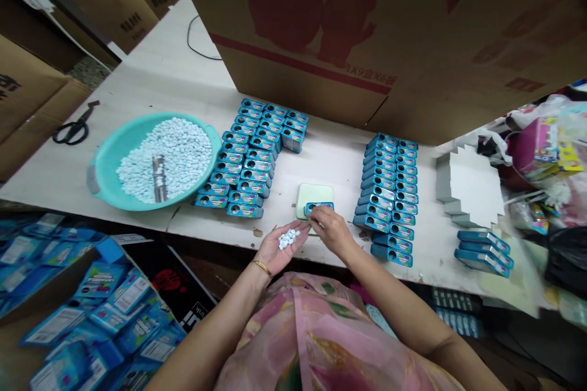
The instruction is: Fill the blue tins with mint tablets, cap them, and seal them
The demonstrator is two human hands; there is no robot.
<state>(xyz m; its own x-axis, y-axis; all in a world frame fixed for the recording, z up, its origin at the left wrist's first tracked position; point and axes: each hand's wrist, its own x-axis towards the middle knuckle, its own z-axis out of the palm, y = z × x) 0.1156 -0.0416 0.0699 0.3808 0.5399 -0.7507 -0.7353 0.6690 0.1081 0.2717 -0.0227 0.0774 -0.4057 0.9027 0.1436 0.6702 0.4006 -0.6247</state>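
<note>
Palm up at the table's front edge, my left hand (271,252) cups a small heap of pale, pill-shaped candies (288,238). My right hand (332,231) is closed, its fingertips pinched together at the near side of a small blue tin (326,204). Whatever those fingertips hold is hidden. The tin lies on a pale green, flat, square device (314,192) that looks like a small scale. Left of the hands, a turquoise basin (101,162) holds many more pale candies (183,149), with a metal scoop (159,180) lying on them.
Rows of blue tins (245,198) stand beside the basin, and more tins (378,201) stand to the right. White stacked card (470,186) is further right. A big cardboard box (293,67) borders the back. Scissors (76,128) lie far left; blue packs (101,278) fill a box below.
</note>
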